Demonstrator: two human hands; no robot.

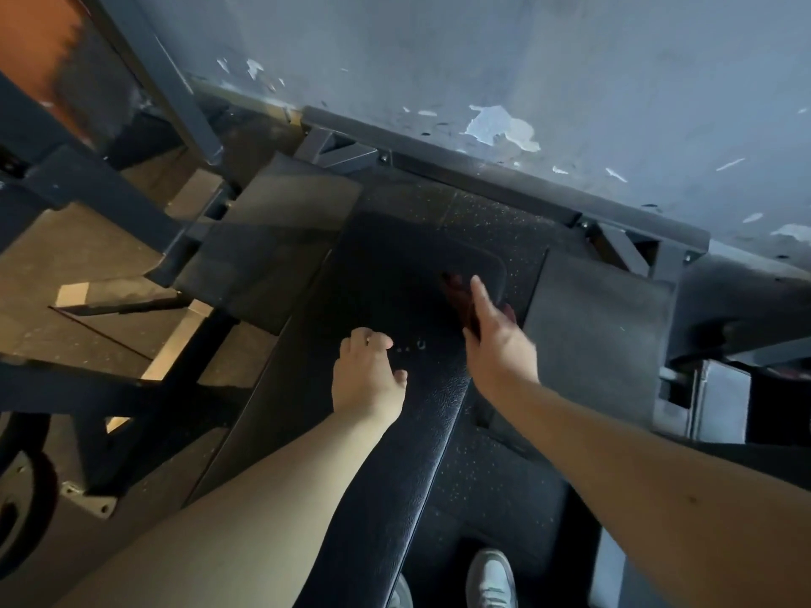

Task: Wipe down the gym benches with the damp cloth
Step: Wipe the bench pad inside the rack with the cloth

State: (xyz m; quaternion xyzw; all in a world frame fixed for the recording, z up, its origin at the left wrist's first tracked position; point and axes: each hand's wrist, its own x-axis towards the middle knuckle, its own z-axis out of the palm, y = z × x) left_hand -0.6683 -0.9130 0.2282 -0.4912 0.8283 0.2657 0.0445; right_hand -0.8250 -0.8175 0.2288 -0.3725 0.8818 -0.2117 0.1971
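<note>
Black bench [386, 256], its marks [410, 346] unreadable — right hand [496, 344] presses cloth [456, 291] flat-fingered; left hand [366, 375] curled, empty.

Both forearms are bare, from the left hand [366, 375] and the right hand [500, 344] back to the lower edge of view. On the feet are pale grey-and-white trainers: the right shoe [491, 579] shows laces and a rounded toe, the left shoe [401, 593] only its toe

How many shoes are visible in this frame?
2. One shoe stands on the floor at the bottom edge, right of the bench. A second shoe is just left of it, mostly cut off.
</note>
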